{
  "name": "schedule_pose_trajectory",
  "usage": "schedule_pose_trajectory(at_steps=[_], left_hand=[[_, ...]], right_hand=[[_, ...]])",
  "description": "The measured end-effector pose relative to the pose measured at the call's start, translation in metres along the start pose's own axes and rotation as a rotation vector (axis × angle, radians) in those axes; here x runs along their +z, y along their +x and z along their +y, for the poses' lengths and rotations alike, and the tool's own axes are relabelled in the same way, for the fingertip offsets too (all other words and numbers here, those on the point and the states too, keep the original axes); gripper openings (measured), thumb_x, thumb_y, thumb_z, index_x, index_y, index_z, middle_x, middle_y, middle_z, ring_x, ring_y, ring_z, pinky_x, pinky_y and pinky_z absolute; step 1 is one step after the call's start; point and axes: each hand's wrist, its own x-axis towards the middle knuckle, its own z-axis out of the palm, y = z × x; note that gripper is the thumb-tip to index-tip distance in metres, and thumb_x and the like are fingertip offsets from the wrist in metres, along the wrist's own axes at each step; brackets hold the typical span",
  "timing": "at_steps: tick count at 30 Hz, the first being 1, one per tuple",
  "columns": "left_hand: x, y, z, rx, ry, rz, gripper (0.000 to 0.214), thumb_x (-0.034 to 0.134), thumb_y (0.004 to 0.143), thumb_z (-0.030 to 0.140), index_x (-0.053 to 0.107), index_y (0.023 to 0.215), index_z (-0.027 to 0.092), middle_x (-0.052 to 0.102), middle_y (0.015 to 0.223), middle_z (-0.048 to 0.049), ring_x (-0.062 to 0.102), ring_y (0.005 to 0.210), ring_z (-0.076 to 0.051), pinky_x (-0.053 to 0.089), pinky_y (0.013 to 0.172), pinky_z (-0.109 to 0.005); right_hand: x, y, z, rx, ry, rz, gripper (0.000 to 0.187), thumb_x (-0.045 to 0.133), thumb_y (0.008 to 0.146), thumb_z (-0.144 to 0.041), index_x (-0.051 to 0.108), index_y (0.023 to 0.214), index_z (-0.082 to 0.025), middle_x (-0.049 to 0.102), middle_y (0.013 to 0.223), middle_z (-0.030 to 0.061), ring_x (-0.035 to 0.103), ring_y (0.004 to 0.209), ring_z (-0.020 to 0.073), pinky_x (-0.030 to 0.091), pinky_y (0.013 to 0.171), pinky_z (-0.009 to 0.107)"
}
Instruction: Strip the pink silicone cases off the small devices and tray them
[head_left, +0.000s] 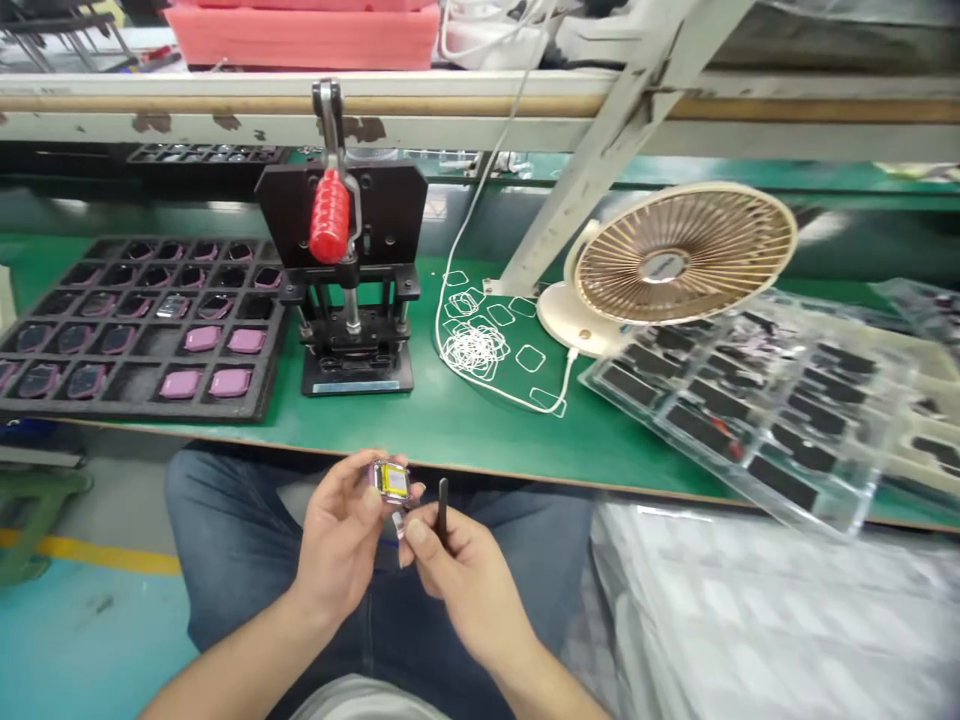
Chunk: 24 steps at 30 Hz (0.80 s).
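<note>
Though the left hand [341, 535] partly hides it, a yellow module [392, 483] shows.

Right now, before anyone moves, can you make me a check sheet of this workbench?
Surface: green workbench, seen in front of the person's lap.
Job's things: small square gadget with a yellow middle; black stick beside it.
Hands: left hand holds the gadget; right hand pinches the stick.
Clutter: black foam tray with pink pieces; red-handled press; clear plastic tray.
Cables: white cable curving to the fan; white wire loops.
Surroundings: round fan; blue floor.
</note>
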Motion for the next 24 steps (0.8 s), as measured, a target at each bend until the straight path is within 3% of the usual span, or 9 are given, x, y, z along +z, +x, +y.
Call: schedule_pose_trajectory(at_steps=[4, 8, 13, 20, 24], left_hand=[[-0.006, -0.002, 0.001, 0.091, 0.030, -0.003, 0.042, 0.089, 0.086, 0.028, 0.077, 0.126, 0.029, 0.076, 0.122, -0.0083, 0.075, 0.119, -0.029, 0.065, 0.101, -0.045], [-0.009, -0.002, -0.004, 0.170, 0.086, 0.027, 0.040, 0.092, 0.082, 0.028, 0.080, 0.120, 0.028, 0.071, 0.122, -0.0071, 0.072, 0.121, -0.029, 0.065, 0.101, -0.044], [-0.011, 0.000, -0.009, 0.216, 0.126, 0.033, 0.032, 0.093, 0.081, 0.030, 0.082, 0.111, 0.028, 0.063, 0.121, -0.0063, 0.071, 0.122, -0.033, 0.066, 0.099, -0.050], [-0.014, -0.002, -0.017, 0.233, 0.130, 0.046, 0.029, 0.089, 0.085, 0.033, 0.081, 0.113, 0.028, 0.063, 0.123, -0.0068, 0.072, 0.121, -0.030, 0.065, 0.100, -0.046], [-0.011, -0.004, -0.023, 0.263, 0.142, 0.041, 0.027, 0.088, 0.087, 0.030, 0.081, 0.113, 0.027, 0.064, 0.123, -0.0062, 0.071, 0.122, -0.027, 0.063, 0.104, -0.040]], right_hand=[[0.008, 0.008, 0.006, 0.013, 0.081, 0.019, 0.057, 0.074, 0.089, -0.072, 0.063, 0.076, -0.018, 0.046, 0.058, -0.0059, 0.029, 0.047, 0.0050, 0.021, 0.045, 0.022], [0.012, 0.010, 0.006, -0.057, 0.016, 0.075, 0.055, 0.074, 0.091, -0.070, 0.066, 0.076, -0.018, 0.056, 0.064, -0.0019, 0.039, 0.052, 0.0073, 0.030, 0.049, 0.022], [0.016, 0.015, 0.017, -0.283, -0.150, 0.248, 0.043, 0.072, 0.097, -0.059, 0.068, 0.080, -0.019, 0.064, 0.072, 0.0003, 0.056, 0.065, 0.0128, 0.047, 0.063, 0.024], [0.013, 0.024, 0.033, -0.738, -0.459, 0.349, 0.012, 0.067, 0.103, -0.028, 0.067, 0.093, -0.022, 0.068, 0.079, -0.0009, 0.061, 0.064, 0.0115, 0.048, 0.063, 0.023], [0.014, 0.021, 0.029, -0.823, -0.540, 0.364, 0.009, 0.063, 0.104, -0.019, 0.066, 0.096, -0.023, 0.070, 0.079, -0.0008, 0.063, 0.063, 0.0114, 0.047, 0.060, 0.023]])
